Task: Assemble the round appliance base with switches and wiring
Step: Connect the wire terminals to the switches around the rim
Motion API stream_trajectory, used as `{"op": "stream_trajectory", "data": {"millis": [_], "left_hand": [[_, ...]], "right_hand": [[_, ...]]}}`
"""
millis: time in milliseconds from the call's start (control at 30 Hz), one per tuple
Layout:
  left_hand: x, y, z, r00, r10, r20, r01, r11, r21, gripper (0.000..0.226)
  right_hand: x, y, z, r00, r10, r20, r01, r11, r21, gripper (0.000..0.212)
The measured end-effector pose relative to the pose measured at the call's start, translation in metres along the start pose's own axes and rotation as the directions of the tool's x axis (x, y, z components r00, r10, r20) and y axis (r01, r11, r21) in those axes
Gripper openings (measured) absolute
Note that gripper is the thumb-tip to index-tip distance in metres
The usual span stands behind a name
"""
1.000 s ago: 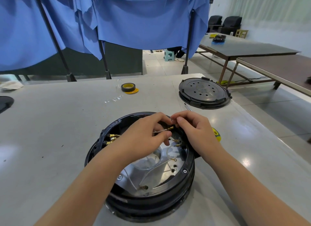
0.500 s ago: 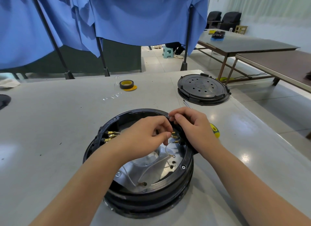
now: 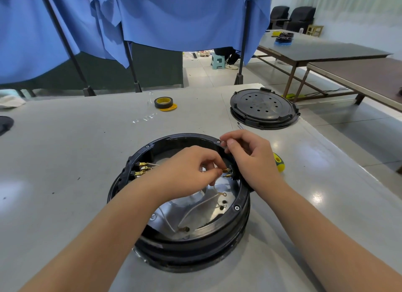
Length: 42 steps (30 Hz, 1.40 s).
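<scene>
Both hands are down in the base [image 3: 180, 207] now, which sits open side up on the worktop [image 3: 65, 161], right in front of the person. The left hand [image 3: 185, 172] has its fingertips pinched on a small brass terminal [image 3: 226, 170] at the right inner wall, where a switch [image 3: 233, 172] seems to be mounted. The right hand [image 3: 250, 159] curls over the rim just there, thumb and forefinger nipping what looks like a thin wire end, though that part is hard to make out.

Handling, then. The base looks like stiff black plastic over a metal plate, heavy enough to stay put while it is pushed on, so the rim is the place to steady it. The terminal is tiny, hard and probably slick; it wants a fingertip pinch on its flat sides, pushed straight on, not rocked. The white wires [image 3: 195, 207] lying loose across the plate are limp and thin, so pulling should go on the metal ends, never the lead itself.

More brass terminals [image 3: 142, 168] are already seated on the left wall. Ring lugs [image 3: 222, 194] on the plate lie unfastened. A cover [image 3: 263, 106], a roll of tape [image 3: 162, 102] and a yellow-handled tool [image 3: 278, 164] wait nearby.
</scene>
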<state>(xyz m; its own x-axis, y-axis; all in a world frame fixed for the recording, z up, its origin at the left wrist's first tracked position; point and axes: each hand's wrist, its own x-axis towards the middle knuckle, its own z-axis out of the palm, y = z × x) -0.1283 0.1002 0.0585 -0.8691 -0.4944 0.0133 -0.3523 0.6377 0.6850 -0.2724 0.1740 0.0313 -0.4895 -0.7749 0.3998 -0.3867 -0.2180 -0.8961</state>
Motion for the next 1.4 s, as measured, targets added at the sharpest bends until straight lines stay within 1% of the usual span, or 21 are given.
{"op": "stream_trajectory", "data": {"millis": [133,367,767,1033,1400], "left_hand": [[0.001,-0.001,0.001,1.000,-0.011,-0.004,0.011,1.000,-0.010,0.013],[0.001,-0.001,0.003,0.999,0.015,-0.034,-0.014,1.000,0.015,0.012],[0.000,0.007,0.006,0.994,0.073,-0.079,-0.063,0.990,0.126,0.010],[0.001,0.007,0.011,0.992,0.064,-0.109,-0.042,0.981,0.191,0.009],[0.001,0.007,0.014,0.989,0.072,-0.131,-0.043,0.976,0.212,0.009]], "right_hand": [[0.000,0.000,0.000,1.000,-0.001,0.004,0.001,1.000,-0.013,0.027],[-0.001,-0.001,0.000,1.000,0.006,0.007,-0.006,1.000,-0.017,0.026],[-0.001,-0.001,0.000,1.000,-0.005,0.002,0.005,1.000,-0.018,0.026],[-0.001,0.002,0.002,1.000,-0.018,0.009,0.018,1.000,-0.024,0.030],[0.000,0.003,0.003,1.000,-0.020,0.021,0.020,1.000,-0.023,0.031]]}}
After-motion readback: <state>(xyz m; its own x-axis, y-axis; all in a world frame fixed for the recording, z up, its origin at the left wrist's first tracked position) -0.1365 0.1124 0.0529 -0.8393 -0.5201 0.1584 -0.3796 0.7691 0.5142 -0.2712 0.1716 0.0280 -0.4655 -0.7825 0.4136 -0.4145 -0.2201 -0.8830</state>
